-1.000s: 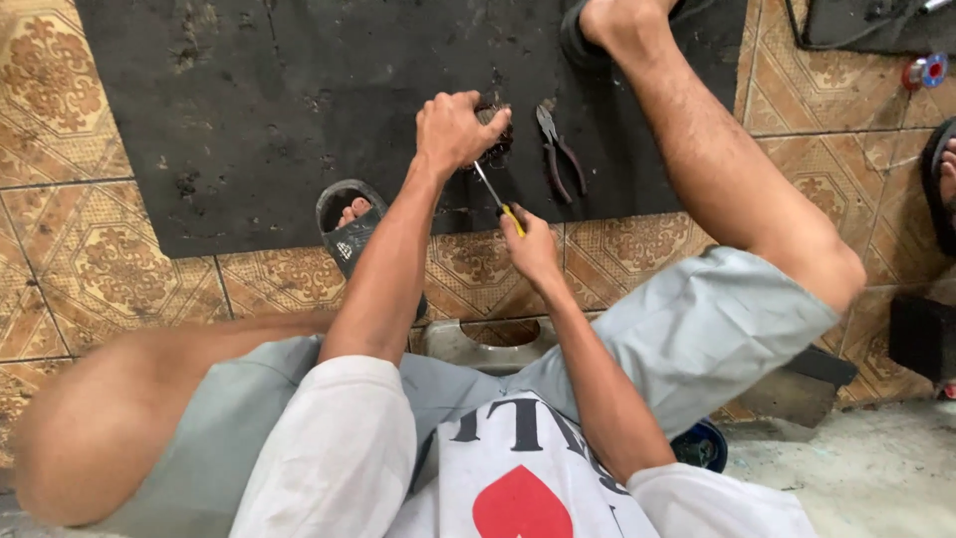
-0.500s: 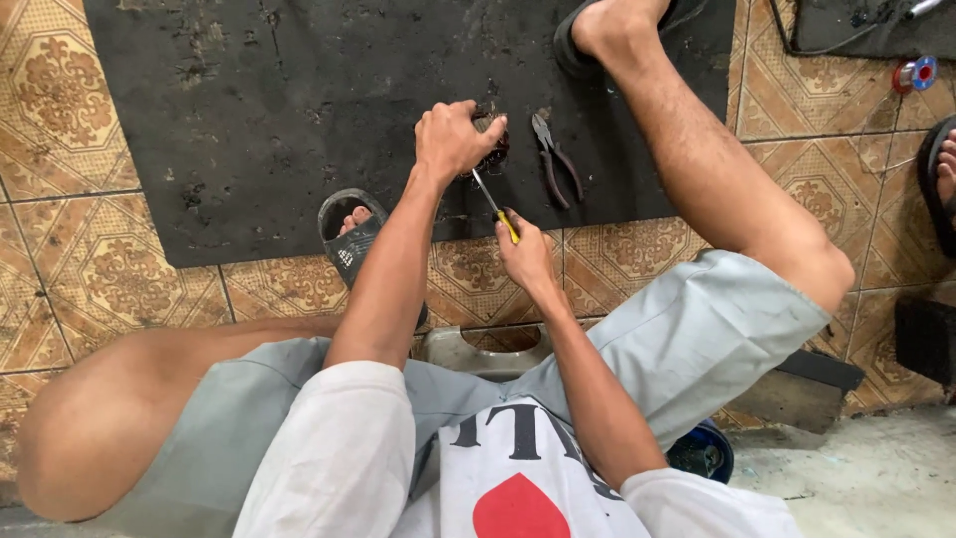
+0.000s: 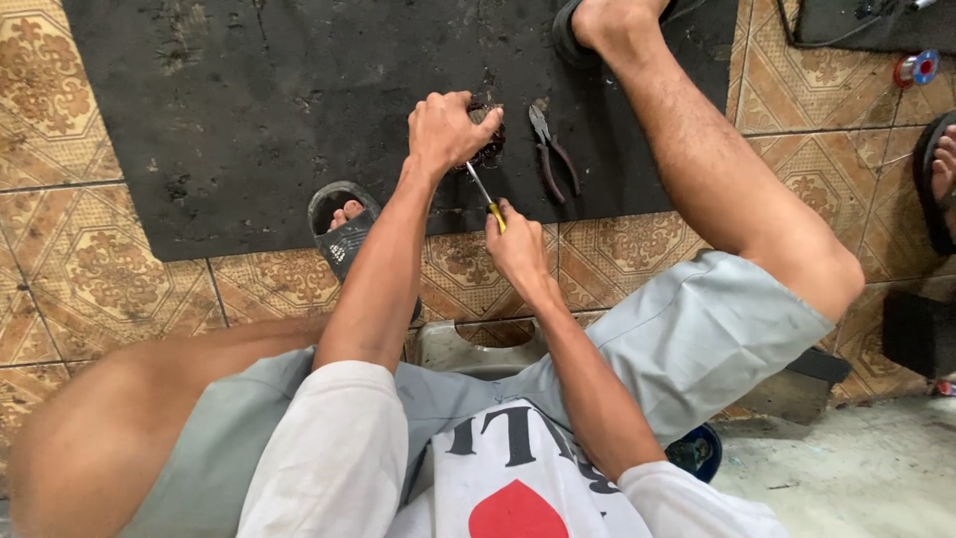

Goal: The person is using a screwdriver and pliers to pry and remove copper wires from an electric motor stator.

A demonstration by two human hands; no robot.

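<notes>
My left hand (image 3: 445, 130) is closed over a small dark round part (image 3: 488, 139) that rests on the black rubber mat (image 3: 249, 110). My right hand (image 3: 516, 249) grips a screwdriver (image 3: 485, 195) with a yellow handle; its metal shaft points up and to the left into the dark part under my left hand. Most of the part is hidden by my fingers. A pair of dark pliers (image 3: 551, 154) lies on the mat just right of the part, untouched.
Patterned brown floor tiles surround the mat. My left foot in a sandal (image 3: 342, 227) sits at the mat's near edge, my right leg (image 3: 717, 169) stretches across the mat. Another person's sandalled foot (image 3: 938, 179) is at the right edge. A small spool (image 3: 916, 68) lies far right.
The view has shifted slightly. Both hands stay on the dark part and the screwdriver in much the same place.
</notes>
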